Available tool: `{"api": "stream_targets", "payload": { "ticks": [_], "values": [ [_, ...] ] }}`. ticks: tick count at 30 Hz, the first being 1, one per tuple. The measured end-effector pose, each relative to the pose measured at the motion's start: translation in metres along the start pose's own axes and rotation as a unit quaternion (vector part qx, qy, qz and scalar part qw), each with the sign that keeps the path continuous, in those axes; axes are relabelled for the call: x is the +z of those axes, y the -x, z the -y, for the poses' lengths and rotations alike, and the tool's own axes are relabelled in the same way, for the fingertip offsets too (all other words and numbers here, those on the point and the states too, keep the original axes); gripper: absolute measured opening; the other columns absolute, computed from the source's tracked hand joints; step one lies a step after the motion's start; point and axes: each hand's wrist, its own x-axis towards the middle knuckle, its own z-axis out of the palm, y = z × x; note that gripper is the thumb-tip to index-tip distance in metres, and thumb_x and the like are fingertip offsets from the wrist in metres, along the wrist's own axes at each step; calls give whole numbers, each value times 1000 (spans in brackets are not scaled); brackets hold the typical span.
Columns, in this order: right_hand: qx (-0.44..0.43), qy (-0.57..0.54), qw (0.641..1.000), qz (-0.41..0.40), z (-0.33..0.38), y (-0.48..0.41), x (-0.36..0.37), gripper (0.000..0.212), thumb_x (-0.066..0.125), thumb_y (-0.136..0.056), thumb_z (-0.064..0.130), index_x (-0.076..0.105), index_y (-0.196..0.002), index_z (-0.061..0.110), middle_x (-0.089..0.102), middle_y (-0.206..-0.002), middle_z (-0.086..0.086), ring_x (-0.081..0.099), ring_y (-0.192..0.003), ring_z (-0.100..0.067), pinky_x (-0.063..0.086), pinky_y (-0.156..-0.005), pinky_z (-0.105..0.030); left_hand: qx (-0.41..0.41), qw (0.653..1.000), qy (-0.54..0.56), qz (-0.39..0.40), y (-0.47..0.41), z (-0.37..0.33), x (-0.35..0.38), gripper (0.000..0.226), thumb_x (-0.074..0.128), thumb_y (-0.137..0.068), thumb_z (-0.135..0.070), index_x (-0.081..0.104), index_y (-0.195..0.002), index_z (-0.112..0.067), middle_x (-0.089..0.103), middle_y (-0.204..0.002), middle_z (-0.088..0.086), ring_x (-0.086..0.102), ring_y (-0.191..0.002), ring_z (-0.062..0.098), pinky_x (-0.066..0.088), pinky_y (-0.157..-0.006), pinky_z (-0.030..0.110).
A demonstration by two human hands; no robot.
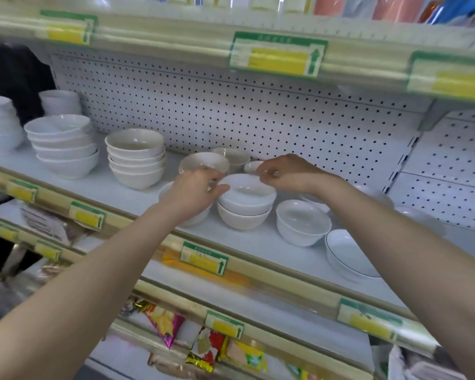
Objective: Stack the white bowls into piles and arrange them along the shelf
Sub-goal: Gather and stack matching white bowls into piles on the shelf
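Observation:
A pile of two white bowls [244, 212] stands mid-shelf. My left hand [195, 193] curls against the left rim of the top bowl [247, 190], fingertips touching it. My right hand [285, 171] hovers at its back right rim with finger and thumb pinched loosely; contact is unclear. Under my left hand sits another white bowl [192, 219], mostly hidden. Two beige bowls [203, 161] [235, 156] and a small white one [252, 165] stand behind. A single white bowl [302, 223] and a shallow rimmed bowl [348, 256] lie to the right. Finished piles [136, 160] [63, 146] stand to the left.
The shelf [115, 187] has a beige front rail with green and yellow price tags [205, 257]. A pegboard wall [258, 119] backs it, and an upper shelf [176, 37] hangs overhead. More white bowls [0, 122] sit far left, blurred ones [420, 215] far right. Snack packets [165, 325] fill lower shelves.

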Motion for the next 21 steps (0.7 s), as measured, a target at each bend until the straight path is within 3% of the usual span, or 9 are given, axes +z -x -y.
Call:
{"api": "stream_targets", "payload": {
  "ticks": [4, 7, 10, 13, 15, 16, 18, 21],
  "values": [
    [26, -17, 999, 19, -2, 12, -2, 34, 47, -94, 38, 62, -112, 13, 64, -115, -7, 57, -111, -27, 46, -99, -44, 5, 999, 7, 31, 5, -4, -2, 38, 57, -94, -46, 66, -111, -13, 70, -102, 7, 62, -104, 27, 47, -81, 35],
    [41, 2, 997, 58, -3, 16, 2, 43, 48, -94, 49, 61, -115, 13, 63, -116, -8, 57, -107, -26, 47, -93, -37, 10, 998, 17, 67, 8, -2, -5, 42, 59, -88, -57, 60, -118, -27, 68, -103, -3, 59, -101, 20, 39, -73, 30],
    [54, -2, 996, 73, -2, 19, 8, 50, 46, -95, 50, 56, -121, 8, 63, -117, -13, 57, -109, -30, 45, -89, -36, 25, 993, 22, 111, 8, 3, -5, 67, 64, -77, -68, 47, -134, -37, 66, -111, -11, 58, -102, 15, 41, -73, 28],
    [74, -30, 995, 65, 2, 23, 14, 44, 42, -98, 41, 56, -126, 10, 68, -113, -5, 58, -108, -25, 43, -91, -34, 39, 992, 21, 115, 7, 4, -3, 86, 77, -65, -65, 43, -138, -35, 61, -121, -11, 55, -111, 13, 43, -82, 27],
    [88, -57, 993, 55, 5, 24, 17, 35, 40, -101, 34, 61, -114, 10, 67, -102, 1, 56, -102, -21, 41, -84, -31, 27, 992, -2, 127, 6, 5, 1, 90, 81, -59, -62, 47, -135, -30, 58, -124, -5, 51, -115, 16, 42, -88, 27],
    [94, -65, 992, 47, 7, 24, 19, 30, 39, -101, 31, 61, -98, 10, 63, -90, 4, 53, -95, -20, 39, -77, -30, 21, 990, -26, 136, 6, 6, 4, 90, 80, -56, -65, 50, -133, -28, 57, -126, -2, 49, -118, 18, 42, -93, 29],
    [103, -82, 991, 21, 10, 23, 22, 33, 39, -102, 26, 47, -72, 16, 51, -71, 7, 46, -83, -19, 34, -65, -26, 9, 988, -63, 142, 4, 8, 9, 93, 74, -52, -73, 53, -130, -28, 53, -130, 2, 45, -124, 23, 40, -104, 34],
    [110, -102, 989, -3, 13, 20, 27, 36, 39, -101, 22, 37, -65, 23, 46, -67, 6, 43, -77, -18, 31, -58, -23, -5, 991, -67, 120, 4, 8, 15, 94, 76, -56, -70, 51, -135, -27, 49, -136, 4, 41, -126, 28, 37, -107, 37]
  ]
}}
